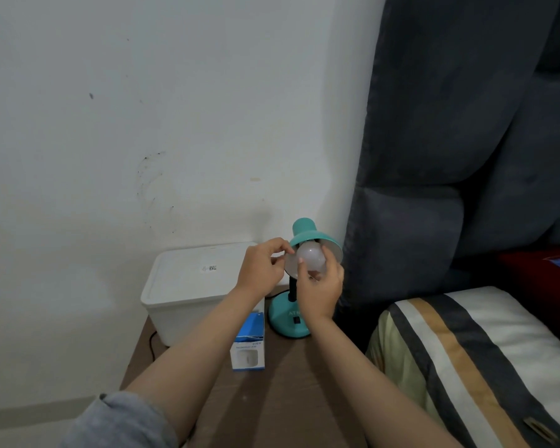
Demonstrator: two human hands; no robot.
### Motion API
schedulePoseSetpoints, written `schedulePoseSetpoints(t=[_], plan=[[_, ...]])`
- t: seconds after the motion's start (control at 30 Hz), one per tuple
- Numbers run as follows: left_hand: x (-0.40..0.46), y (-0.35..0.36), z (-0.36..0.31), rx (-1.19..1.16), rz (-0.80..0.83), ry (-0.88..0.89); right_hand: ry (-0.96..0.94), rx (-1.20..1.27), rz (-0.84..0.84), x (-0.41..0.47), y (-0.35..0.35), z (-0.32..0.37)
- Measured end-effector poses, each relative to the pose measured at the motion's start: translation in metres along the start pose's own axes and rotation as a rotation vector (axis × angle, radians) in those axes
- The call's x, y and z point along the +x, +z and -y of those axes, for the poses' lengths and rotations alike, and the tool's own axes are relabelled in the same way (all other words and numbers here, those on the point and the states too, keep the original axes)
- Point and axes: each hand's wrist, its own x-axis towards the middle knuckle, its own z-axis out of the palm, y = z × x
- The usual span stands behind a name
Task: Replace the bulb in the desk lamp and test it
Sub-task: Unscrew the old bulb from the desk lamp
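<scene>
Bulb (310,256): white, frosted, unlit, sitting in the mouth of the teal lamp shade (316,238), globe sticking out toward camera. Can't tell whether the base is seated in the socket; hidden inside the shade.

Right hand (320,287) cups the bulb from below/right, fingers (331,258) wrapped round the globe, thumb on its front face. Left hand (263,266) is at the shade's left rim, thumb and fingertips pinching the rim edge, other fingers curled in.

Desk lamp: shade tilted forward, dark neck (292,287) down to a round teal base (286,321) with a black switch on top. Base stands on the brown bench (272,399), near its back right corner.

Just left of the base: blue-and-white bulb box (249,345), lying flat, partly under the left forearm. Behind the box, against the wall: white lidded plastic bin (188,286) with a small label on the lid. Black cord runs down the bench's left edge by the bin.

Right of bench: dark grey padded headboard (450,156), bed with striped pillow (466,360). Grey sleeve (117,421) on the left arm.
</scene>
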Motion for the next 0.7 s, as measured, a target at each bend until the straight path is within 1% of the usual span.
schedulePoseSetpoints(t=[0.1,0.17,0.23,0.3,0.4,0.57,0.7], plan=[[0.0003,0.0001,-0.0003,0.004,0.001,0.009,-0.11,-0.053,0.038,0.0011,-0.0017,-0.0016],[0.0,0.0004,-0.001,0.001,0.005,0.007,-0.144,-0.066,0.055,-0.0001,-0.0027,-0.0049],[0.0003,0.0004,-0.0007,-0.004,-0.002,0.007,-0.13,-0.035,0.026,-0.0007,-0.0021,-0.0073],[0.0004,0.0004,-0.0003,-0.006,-0.003,0.007,-0.053,0.02,-0.014,-0.0016,0.0001,-0.0066],[0.0005,0.0002,-0.0001,0.005,0.003,0.001,0.045,0.054,-0.016,-0.0004,0.0015,-0.0013],[0.0008,-0.0014,-0.0001,0.005,-0.007,-0.008,0.002,0.063,0.029,0.0038,-0.0015,-0.0006],[0.0001,-0.0016,-0.0027,0.0,-0.007,0.005,-0.009,0.049,0.027,0.0044,-0.0006,-0.0009]])
